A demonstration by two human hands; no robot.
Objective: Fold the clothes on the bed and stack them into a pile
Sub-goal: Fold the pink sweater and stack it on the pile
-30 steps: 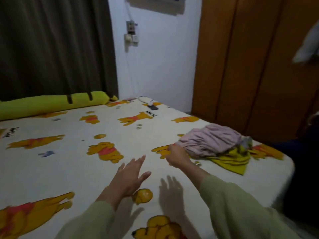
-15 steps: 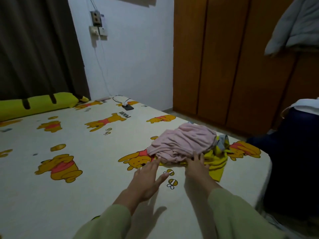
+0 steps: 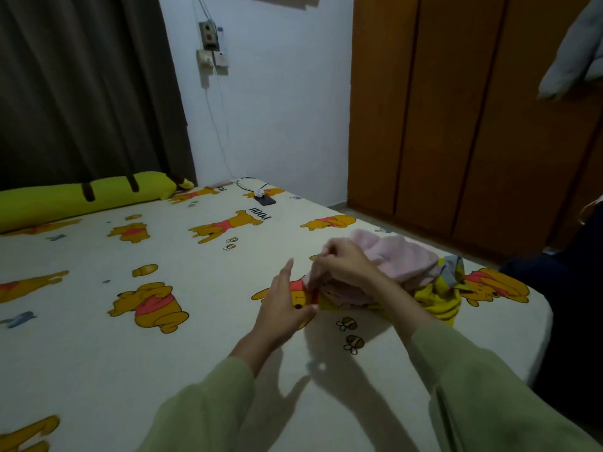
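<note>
Half a second ago both hands lay flat and low at the near edge of the clothes. Now the right hand point(image 3: 342, 262) has risen onto the pink garment point(image 3: 401, 259), and its fingers are curled around the left edge of the pink cloth, which it grips and seems to lift a little. The left hand point(image 3: 287, 308) has come closer too; it stands on its edge just left of the right hand, with straight fingers pointing up and away, and it holds nothing. Its palm faces the pile, and it is at or very near the cloth's edge; I cannot tell if it touches.

I judge that the person is starting to pick the first piece out of the heap, so folding has not begun and no neat pile exists yet.

The pink garment lies crumpled directly under and beyond the right hand, on the bed point(image 3: 195, 353). A yellow garment point(image 3: 440, 298) with a grey part lies under it and to the right of the right hand, near the bed's corner. Both forearms in green sleeves reach forward, the right one crossing above the near edge of the heap.
</note>
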